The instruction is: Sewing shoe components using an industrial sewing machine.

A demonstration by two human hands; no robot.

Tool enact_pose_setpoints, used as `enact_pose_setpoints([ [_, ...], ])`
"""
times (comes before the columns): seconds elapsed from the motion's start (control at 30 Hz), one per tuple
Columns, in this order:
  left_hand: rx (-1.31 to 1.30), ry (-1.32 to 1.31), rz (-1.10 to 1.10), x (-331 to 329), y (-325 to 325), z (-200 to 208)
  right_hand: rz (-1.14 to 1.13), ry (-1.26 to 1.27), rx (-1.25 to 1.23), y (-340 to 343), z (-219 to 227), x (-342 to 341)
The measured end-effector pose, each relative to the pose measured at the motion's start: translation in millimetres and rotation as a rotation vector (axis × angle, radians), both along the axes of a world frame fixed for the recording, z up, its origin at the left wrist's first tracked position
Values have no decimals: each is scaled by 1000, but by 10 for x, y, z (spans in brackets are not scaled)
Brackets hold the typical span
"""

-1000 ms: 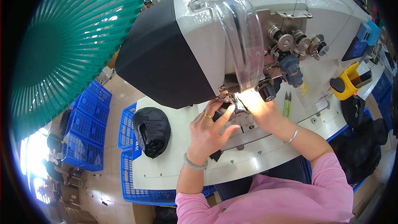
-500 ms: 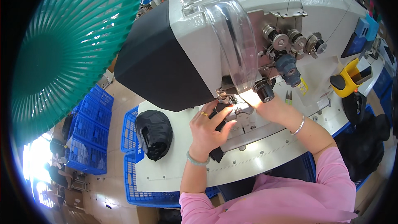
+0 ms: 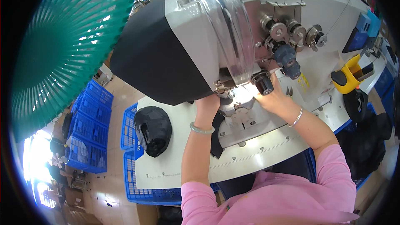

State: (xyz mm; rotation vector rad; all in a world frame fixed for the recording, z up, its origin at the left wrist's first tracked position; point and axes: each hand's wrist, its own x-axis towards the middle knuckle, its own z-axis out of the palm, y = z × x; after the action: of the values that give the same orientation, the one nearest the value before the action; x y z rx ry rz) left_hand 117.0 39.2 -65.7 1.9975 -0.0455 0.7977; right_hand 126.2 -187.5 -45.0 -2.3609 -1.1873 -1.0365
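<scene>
Inside the table's front edge [image 3: 246, 166], left hand [image 3: 207, 107] and right hand [image 3: 271, 99], grips impossible to tell, seem to position a black piece [image 3: 216, 142], likely needing alignment next.

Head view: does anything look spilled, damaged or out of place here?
One small oddity: a dark scrap lies loose on the floor, lower left, outside the blue crates. It's too small to identify. Nothing else stands out.
</scene>
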Motion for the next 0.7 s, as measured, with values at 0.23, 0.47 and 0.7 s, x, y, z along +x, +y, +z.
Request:
enact_pose_setpoints([
  [0.23, -95, -711, 440, -587, 535, 970, -118, -43, -27, -181, 143, -353],
  [0.47, 692, -16, 440, -1813, -273, 1301, 609, 348, 427, 327, 459, -969],
  [0.7, 51, 392, -204, -1779, -370, 927, 873, 1357, 333, 96, 201, -743],
])
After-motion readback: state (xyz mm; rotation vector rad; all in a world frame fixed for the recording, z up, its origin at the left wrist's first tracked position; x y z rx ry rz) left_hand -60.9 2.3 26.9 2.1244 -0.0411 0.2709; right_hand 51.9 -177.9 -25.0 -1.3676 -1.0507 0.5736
